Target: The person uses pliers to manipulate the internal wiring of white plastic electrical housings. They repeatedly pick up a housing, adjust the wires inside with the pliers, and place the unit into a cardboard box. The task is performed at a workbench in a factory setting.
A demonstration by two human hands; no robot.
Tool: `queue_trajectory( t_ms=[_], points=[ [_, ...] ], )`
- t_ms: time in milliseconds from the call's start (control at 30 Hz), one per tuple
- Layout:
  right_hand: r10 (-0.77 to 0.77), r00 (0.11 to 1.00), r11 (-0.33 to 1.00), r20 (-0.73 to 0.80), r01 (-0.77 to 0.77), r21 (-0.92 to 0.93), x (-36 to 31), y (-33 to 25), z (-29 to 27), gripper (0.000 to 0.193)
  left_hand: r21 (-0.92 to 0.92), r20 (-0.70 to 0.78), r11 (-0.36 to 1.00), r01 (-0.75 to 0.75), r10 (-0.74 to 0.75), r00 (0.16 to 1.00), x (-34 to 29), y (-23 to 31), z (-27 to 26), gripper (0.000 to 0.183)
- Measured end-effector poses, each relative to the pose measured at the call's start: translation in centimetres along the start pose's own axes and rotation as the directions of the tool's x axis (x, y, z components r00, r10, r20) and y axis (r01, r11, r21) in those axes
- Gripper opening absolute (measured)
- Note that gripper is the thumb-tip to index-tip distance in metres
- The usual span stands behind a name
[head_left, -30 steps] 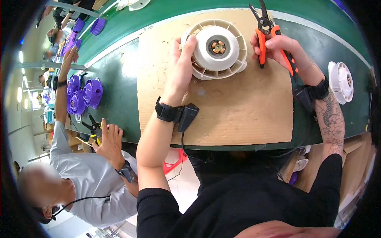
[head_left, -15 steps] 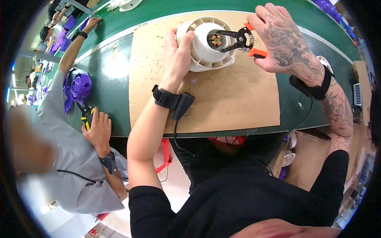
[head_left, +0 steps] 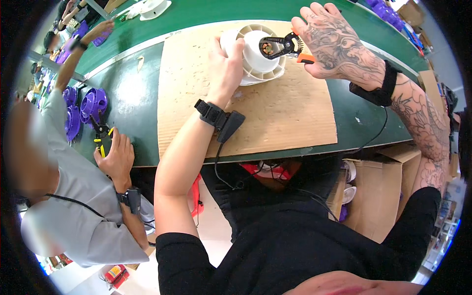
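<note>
My left hand [head_left: 227, 69] grips the left rim of a round white plastic fan housing [head_left: 252, 55], thumb on top. The housing stands tilted at the back of a cardboard sheet [head_left: 285, 115]. Inside its hub opening shows a small motor core with copper windings [head_left: 267, 49]. In my right hand [head_left: 330, 42] are black pliers [head_left: 282, 47] with orange handles and a coil spring, gripped from above. Their jaws reach into the hub opening, over the core. Whether the tips pinch any part of it is too small to tell.
At my left a co-worker's hand [head_left: 118, 156] holds yellow-and-black pliers [head_left: 102, 133] against a purple housing [head_left: 93, 104]. A white part [head_left: 151, 9] lies on the green belt beyond. An open cardboard box [head_left: 376, 191] stands below the table's right side. Cables hang from my wrist straps.
The pliers' handles and jaws have come closer together. My right hand has shifted a little left, and the housing has tilted slightly. The co-worker's far arm has moved left.
</note>
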State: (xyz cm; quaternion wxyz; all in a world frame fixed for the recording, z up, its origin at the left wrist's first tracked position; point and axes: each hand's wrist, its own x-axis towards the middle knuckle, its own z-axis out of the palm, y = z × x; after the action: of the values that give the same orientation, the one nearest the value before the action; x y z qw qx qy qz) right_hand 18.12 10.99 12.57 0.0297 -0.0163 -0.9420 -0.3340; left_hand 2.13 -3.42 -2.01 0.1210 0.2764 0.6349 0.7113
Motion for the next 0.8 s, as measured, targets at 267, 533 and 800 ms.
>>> queue_trajectory(
  t_ms=[267,533,800],
  points=[
    [-0.068,0.997,0.998,0.037,0.068,0.010,0.2,-0.5,-2.4,0.063,0.009,-0.045,1.000,-0.027,0.027,0.999,0.0,-0.3,0.0,0.044],
    [-0.064,0.993,0.993,0.099,0.073,-0.096,0.2,-0.5,-2.4,0.070,0.005,-0.023,0.998,-0.065,0.065,0.998,-0.1,0.0,0.0,0.044],
    [-0.036,0.974,0.997,0.225,0.019,0.076,0.3,-0.6,-3.4,0.064,0.068,-0.041,0.984,-0.162,0.165,0.985,0.0,-0.3,0.1,0.040]
  ],
)
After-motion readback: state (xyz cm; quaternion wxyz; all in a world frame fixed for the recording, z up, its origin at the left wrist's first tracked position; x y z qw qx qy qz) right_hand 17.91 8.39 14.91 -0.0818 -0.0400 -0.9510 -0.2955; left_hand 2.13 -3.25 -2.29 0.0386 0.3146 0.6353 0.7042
